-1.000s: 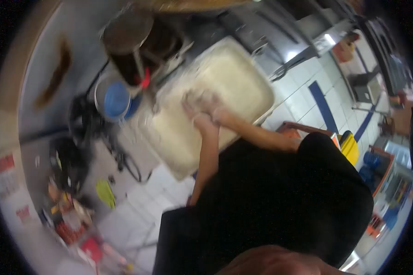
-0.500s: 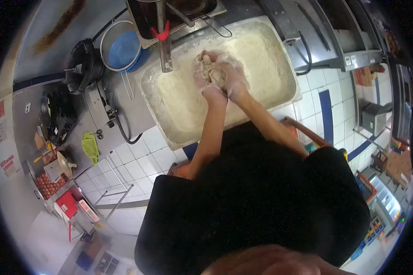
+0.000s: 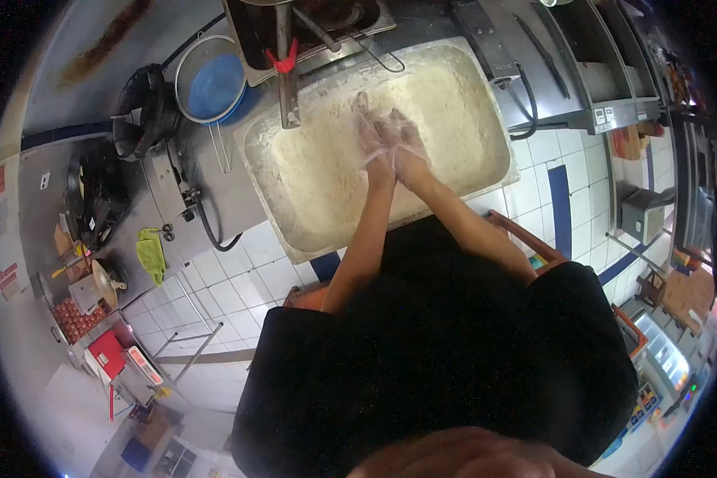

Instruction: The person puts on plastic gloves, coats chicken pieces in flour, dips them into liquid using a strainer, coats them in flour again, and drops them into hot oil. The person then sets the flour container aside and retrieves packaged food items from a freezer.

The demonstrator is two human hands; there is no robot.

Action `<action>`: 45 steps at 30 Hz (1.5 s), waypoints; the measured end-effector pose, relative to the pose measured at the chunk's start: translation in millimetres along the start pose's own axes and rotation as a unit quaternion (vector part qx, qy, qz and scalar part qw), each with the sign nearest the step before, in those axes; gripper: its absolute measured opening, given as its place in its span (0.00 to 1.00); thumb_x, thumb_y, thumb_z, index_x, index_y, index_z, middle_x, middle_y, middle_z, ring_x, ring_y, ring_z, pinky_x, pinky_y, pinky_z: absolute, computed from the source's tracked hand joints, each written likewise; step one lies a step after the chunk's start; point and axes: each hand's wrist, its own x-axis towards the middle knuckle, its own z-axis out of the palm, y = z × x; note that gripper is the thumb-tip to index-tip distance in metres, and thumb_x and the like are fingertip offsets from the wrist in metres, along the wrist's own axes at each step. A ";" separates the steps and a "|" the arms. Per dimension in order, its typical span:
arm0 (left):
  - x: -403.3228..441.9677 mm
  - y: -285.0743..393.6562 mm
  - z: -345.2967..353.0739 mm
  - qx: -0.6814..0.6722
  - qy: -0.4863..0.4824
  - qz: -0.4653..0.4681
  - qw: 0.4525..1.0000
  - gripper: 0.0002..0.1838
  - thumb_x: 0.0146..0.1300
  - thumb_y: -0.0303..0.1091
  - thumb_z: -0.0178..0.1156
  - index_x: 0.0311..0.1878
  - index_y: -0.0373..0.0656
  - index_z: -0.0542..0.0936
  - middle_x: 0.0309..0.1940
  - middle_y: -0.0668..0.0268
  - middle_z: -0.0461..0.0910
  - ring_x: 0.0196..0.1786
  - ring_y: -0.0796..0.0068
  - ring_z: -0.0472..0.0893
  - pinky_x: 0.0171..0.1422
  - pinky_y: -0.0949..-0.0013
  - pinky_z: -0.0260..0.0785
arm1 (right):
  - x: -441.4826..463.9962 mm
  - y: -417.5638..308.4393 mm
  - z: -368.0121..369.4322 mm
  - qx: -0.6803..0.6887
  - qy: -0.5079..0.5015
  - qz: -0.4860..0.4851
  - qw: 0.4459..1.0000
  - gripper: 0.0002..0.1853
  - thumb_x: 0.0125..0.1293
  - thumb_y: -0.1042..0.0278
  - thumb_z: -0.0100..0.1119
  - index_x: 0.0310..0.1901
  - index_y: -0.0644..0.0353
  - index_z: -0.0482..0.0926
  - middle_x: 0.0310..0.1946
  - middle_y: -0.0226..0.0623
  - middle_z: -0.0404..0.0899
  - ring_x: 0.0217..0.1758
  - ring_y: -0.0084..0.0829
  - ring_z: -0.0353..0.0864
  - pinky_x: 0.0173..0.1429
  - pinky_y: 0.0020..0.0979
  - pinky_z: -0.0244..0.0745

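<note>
My left hand (image 3: 370, 137) and my right hand (image 3: 405, 137), both in thin clear gloves dusted with flour, are pressed close together over a large metal tray (image 3: 264, 209). The tray is filled with pale flour (image 3: 319, 179). Between my palms the hands close around flour-coated pieces of food, mostly hidden by the fingers and blurred. What kind of food they are I cannot make out.
Behind the tray is a dark fryer basin (image 3: 255, 32) with a red-tied metal handle (image 3: 287, 95) reaching over the flour. A strainer (image 3: 213, 80) with a blue inside lies to the left. A green cloth (image 3: 150, 253) and scissors (image 3: 167, 232) lie on the left counter.
My hands were cupped apart with the floury pieces showing between them. They have drawn together over the pieces, which are now mostly covered.
</note>
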 end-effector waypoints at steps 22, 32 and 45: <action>-61.1 98.5 -135.9 0.368 -0.052 -0.041 0.927 0.31 0.79 0.50 0.53 0.74 0.34 0.69 0.65 0.46 0.79 0.65 0.55 0.81 0.67 0.57 0.72 | 69.4 -55.9 -120.2 -0.391 -0.235 -0.098 0.885 0.21 0.71 0.68 0.60 0.64 0.58 0.79 0.58 0.46 0.82 0.57 0.37 0.82 0.65 0.36 0.77; -80.5 104.9 -176.9 0.698 -0.114 0.243 0.664 0.19 0.72 0.46 0.58 0.53 0.42 0.85 0.44 0.51 0.87 0.46 0.46 0.86 0.52 0.51 0.80 | 35.8 -122.2 -144.5 -0.150 -0.206 0.082 0.964 0.26 0.70 0.66 0.66 0.67 0.58 0.75 0.58 0.44 0.80 0.59 0.35 0.81 0.60 0.37 0.81; -65.0 90.2 -150.6 0.723 -0.240 0.197 0.617 0.18 0.70 0.44 0.58 0.52 0.42 0.84 0.55 0.53 0.84 0.63 0.50 0.79 0.71 0.52 0.69 | 210.4 -347.9 -147.0 -0.527 -0.089 -0.202 0.820 0.23 0.74 0.59 0.60 0.65 0.62 0.72 0.37 0.35 0.82 0.25 0.28 0.77 0.29 0.27 0.74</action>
